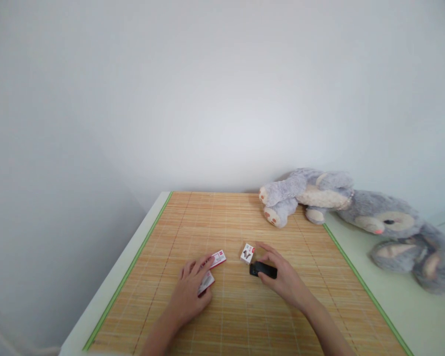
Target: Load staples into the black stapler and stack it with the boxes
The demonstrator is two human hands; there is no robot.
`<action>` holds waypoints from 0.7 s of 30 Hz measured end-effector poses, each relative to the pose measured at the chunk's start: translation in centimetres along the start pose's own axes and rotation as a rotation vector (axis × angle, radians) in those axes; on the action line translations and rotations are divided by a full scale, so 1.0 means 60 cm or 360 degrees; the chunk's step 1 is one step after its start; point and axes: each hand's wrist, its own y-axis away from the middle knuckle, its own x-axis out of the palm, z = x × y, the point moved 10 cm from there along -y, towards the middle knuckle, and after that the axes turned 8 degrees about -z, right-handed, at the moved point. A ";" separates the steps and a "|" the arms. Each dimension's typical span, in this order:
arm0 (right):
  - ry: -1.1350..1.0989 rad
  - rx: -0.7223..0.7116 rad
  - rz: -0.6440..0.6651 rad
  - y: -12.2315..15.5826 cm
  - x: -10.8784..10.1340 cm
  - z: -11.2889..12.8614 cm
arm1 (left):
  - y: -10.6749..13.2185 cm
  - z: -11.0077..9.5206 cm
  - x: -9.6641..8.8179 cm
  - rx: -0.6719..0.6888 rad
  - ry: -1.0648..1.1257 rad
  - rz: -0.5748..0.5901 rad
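Observation:
Under and between the fingers of my left hand [190,291] are two small white-and-red boxes. My index fingertip lies on the upper box [219,257], and the lower box [206,282] sits between my thumb and fingers. My right hand [283,277] has its thumb and fingers around a small black stapler [264,270], which lies low over the mat. My right index finger is stretched toward a small white box [247,253] with a dark picture and a red mark on it. This box stands just beyond the stapler's left end.
A bamboo mat [215,217] with green edging covers most of the pale table [403,316]. At the back right lies a grey plush rabbit [326,195], its feet on the mat and its head on the table. A white wall [207,99] rises behind.

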 end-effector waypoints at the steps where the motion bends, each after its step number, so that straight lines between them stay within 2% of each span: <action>1: -0.0020 0.0076 -0.0051 -0.002 -0.009 -0.017 | 0.003 -0.004 0.002 -0.0012 -0.0002 -0.0028; 5: 0.0009 0.0245 -0.0276 -0.020 -0.031 -0.061 | 0.016 -0.023 0.004 -0.0090 -0.0018 -0.0180; 8: 0.0022 0.0304 -0.0454 -0.038 -0.025 -0.068 | 0.027 -0.036 0.011 -0.0182 -0.0049 -0.0257; 14: -0.0031 0.0297 -0.0527 -0.056 0.038 -0.030 | 0.043 -0.054 0.029 -0.0362 -0.0102 -0.0351; 21: -0.0032 0.0318 -0.0607 -0.010 0.122 0.037 | 0.060 -0.068 0.031 -0.0545 -0.0131 -0.0505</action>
